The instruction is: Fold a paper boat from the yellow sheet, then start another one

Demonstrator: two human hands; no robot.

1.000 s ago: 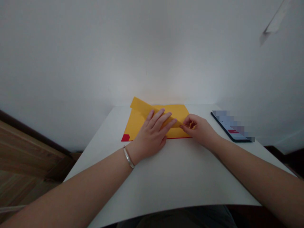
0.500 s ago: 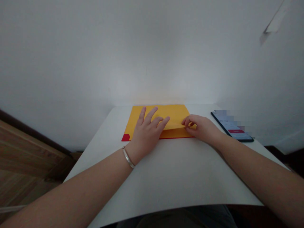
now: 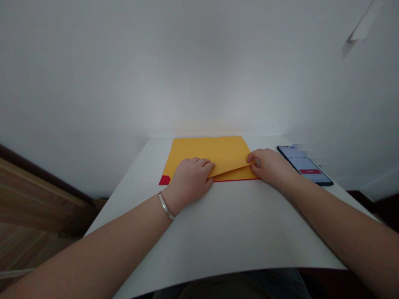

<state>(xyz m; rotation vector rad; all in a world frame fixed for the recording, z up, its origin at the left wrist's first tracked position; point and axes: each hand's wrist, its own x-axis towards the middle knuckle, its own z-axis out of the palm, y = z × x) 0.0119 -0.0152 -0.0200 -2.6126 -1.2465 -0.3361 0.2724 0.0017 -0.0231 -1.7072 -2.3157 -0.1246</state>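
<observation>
A yellow sheet of paper [image 3: 215,151] lies flat near the wall, with a red patch [image 3: 164,180] at its near left corner and a thin red line along its near edge. Its upper layer is lifted at the front, leaving a narrow wedge-shaped gap over another yellow layer. My left hand [image 3: 191,178] is closed at the near edge, left of the middle, fingers on top and thumb low at the edge. At the right end, my right hand [image 3: 268,164] pinches the lifted edge between thumb and fingers. A silver bangle [image 3: 166,205] circles my left wrist.
A phone [image 3: 311,171] with a lit screen lies to the right of the paper, partly behind my right forearm. The white table [image 3: 233,232] meets the wall at the back. A wooden piece of furniture [image 3: 34,199] stands at the left.
My left hand's spread fingers have come down and closed on the paper's near edge. My right hand has shifted slightly right, still pinching, and the lifted edge now slants down toward the left.
</observation>
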